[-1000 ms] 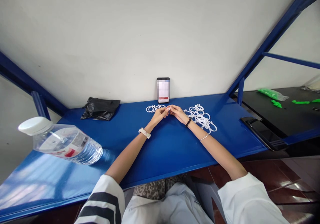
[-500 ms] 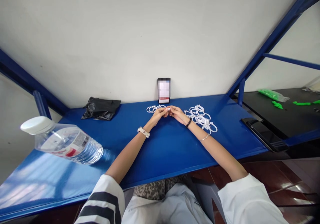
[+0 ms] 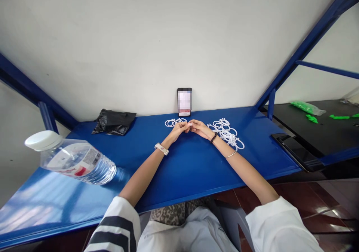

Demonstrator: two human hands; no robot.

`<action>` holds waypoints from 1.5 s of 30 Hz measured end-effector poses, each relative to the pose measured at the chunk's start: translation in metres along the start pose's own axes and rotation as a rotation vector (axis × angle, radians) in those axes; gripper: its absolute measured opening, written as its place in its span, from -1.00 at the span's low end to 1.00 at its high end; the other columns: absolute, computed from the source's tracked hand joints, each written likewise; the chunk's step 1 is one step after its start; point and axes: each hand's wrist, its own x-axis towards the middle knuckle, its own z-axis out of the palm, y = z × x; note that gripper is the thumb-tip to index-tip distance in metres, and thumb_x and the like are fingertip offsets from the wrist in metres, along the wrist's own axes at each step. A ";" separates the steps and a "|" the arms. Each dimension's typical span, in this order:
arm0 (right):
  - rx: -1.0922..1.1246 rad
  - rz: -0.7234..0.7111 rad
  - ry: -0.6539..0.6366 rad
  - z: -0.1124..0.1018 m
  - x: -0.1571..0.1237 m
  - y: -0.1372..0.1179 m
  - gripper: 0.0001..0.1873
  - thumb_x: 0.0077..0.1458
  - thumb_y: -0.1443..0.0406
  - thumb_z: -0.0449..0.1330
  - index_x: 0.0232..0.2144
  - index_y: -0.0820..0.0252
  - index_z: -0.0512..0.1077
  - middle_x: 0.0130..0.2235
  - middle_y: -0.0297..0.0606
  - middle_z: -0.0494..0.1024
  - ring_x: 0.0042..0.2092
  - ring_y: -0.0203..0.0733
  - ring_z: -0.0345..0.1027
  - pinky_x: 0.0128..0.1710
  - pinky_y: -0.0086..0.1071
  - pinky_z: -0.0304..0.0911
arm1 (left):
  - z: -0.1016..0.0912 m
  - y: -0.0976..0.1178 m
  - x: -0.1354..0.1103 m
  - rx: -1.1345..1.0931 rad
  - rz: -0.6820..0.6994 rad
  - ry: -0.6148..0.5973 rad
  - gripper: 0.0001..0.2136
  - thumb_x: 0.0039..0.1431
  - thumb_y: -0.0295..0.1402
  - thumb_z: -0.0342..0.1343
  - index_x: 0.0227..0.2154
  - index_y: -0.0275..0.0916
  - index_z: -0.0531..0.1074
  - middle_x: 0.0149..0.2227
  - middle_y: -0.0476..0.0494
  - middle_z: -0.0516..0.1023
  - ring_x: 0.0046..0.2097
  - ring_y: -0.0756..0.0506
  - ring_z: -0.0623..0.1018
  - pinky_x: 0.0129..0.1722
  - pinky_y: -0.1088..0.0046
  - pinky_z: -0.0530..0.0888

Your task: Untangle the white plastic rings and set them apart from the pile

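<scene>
My left hand (image 3: 178, 130) and my right hand (image 3: 199, 128) meet fingertip to fingertip over the far middle of the blue table (image 3: 190, 166). Both pinch a small white plastic ring (image 3: 190, 124) between them. A few white rings (image 3: 173, 122) lie just left of the hands. A bigger heap of white rings (image 3: 227, 133) lies to the right, beside my right wrist. A white watch sits on my left wrist, a dark bead bracelet and a thin bangle on my right arm.
A phone (image 3: 184, 102) stands against the wall behind the hands. A black plastic bag (image 3: 113, 121) lies at the back left. A water bottle (image 3: 73, 162) stands near the left. Another phone (image 3: 295, 149) and green parts (image 3: 308, 108) lie on the dark bench at right.
Both hands stay together on the small white ring, with only slight finger movement. The view has drifted a little.
</scene>
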 end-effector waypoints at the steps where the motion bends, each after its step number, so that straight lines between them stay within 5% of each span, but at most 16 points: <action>1: 0.002 0.000 0.001 0.000 0.000 0.000 -0.69 -0.06 0.14 0.38 -0.32 0.21 0.50 -0.52 -0.40 0.38 -0.47 -0.37 0.16 -0.44 -0.42 0.04 | 0.000 0.000 0.000 -0.002 0.001 0.001 -0.61 0.06 -0.04 0.18 -0.59 -0.28 0.29 -0.55 0.01 0.33 -0.46 0.04 0.30 -0.38 0.45 0.25; 14: -0.010 0.002 0.092 0.006 0.000 -0.001 -0.65 -0.09 0.10 0.39 -0.31 0.20 0.50 -0.60 -0.51 0.18 -0.56 -0.45 -0.08 -0.52 -0.45 -0.04 | 0.000 -0.003 0.002 -0.058 -0.012 0.038 -0.61 0.04 -0.03 0.19 -0.54 -0.30 0.34 -0.54 -0.01 0.36 -0.47 0.06 0.36 -0.41 0.48 0.27; 29: -0.194 -0.060 0.161 0.019 -0.002 0.001 -0.56 0.01 -0.01 0.27 -0.18 0.15 0.41 -0.63 -0.52 0.26 -0.59 -0.42 0.06 -0.53 -0.44 0.05 | 0.002 -0.007 0.007 -0.085 -0.024 0.199 -0.58 -0.02 0.01 0.22 -0.39 -0.30 0.37 -0.52 0.02 0.41 -0.48 0.08 0.40 -0.41 0.53 0.33; 35: -0.185 -0.064 0.262 0.021 0.000 0.002 -0.54 -0.02 -0.05 0.25 -0.20 0.10 0.32 -0.60 -0.53 0.35 -0.65 -0.43 0.10 -0.60 -0.47 0.08 | 0.004 -0.010 0.009 -0.010 -0.034 0.216 -0.55 0.08 0.02 0.12 -0.24 -0.32 0.38 -0.52 -0.01 0.43 -0.47 0.05 0.43 -0.42 0.51 0.35; 40: -0.139 -0.081 0.398 0.020 0.002 0.001 -0.55 -0.08 -0.03 0.30 -0.27 0.12 0.34 -0.56 -0.49 0.38 -0.63 -0.44 0.13 -0.62 -0.48 0.05 | 0.011 -0.011 0.006 0.198 -0.008 0.164 -0.44 0.01 -0.10 0.25 0.03 -0.28 0.30 -0.41 -0.03 0.46 -0.46 0.04 0.44 -0.45 0.52 0.35; 45: -0.140 -0.082 0.425 0.019 0.002 -0.001 -0.59 -0.14 0.01 0.35 -0.35 0.15 0.40 -0.52 -0.43 0.41 -0.58 -0.44 0.12 -0.61 -0.48 -0.01 | 0.014 -0.012 0.004 0.336 0.027 0.161 -0.47 -0.02 -0.12 0.28 -0.03 -0.27 0.33 -0.39 -0.02 0.42 -0.51 0.07 0.36 -0.52 0.53 0.27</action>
